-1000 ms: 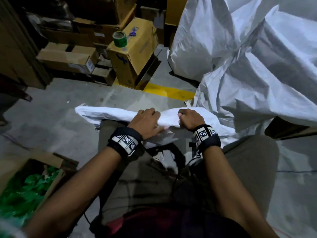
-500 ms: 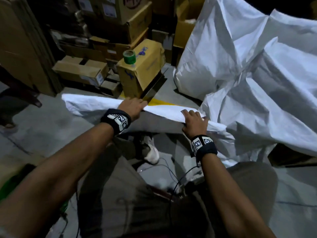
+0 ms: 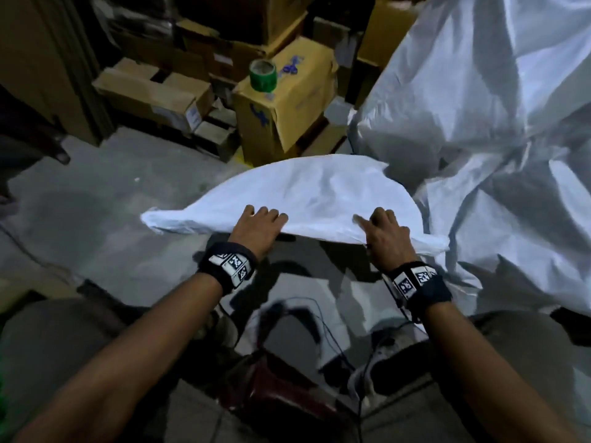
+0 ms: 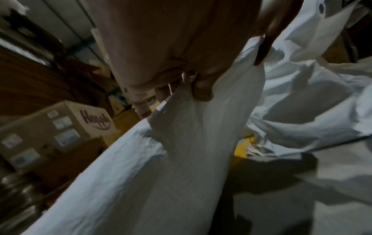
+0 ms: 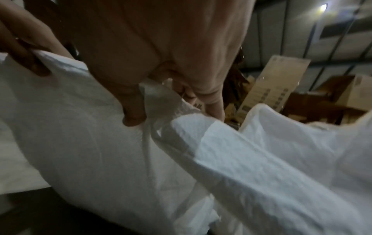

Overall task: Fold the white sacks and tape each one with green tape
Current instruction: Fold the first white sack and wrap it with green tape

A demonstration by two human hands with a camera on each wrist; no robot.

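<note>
Both hands are gripping the near edge of a white sack point(image 3: 307, 190) held up off the floor, ahead of the knees.

Compared with half a second ago, the sack is billowing into a broad hump rather than lying as a narrow flat band. The left hand point(image 3: 259, 226) is clamping the edge, thumb point(image 4: 202, 89) underneath and fingers on top; it is sitting nearer the right hand point(image 3: 385, 238) than before. The right hand is pinching the cloth likewise, index finger extended. The green tape roll point(image 3: 263, 75) is standing unmoved on a yellow carton point(image 3: 294, 100) beyond the sack. The heap of loose sacks point(image 3: 495, 123) is lying to the right.
</note>
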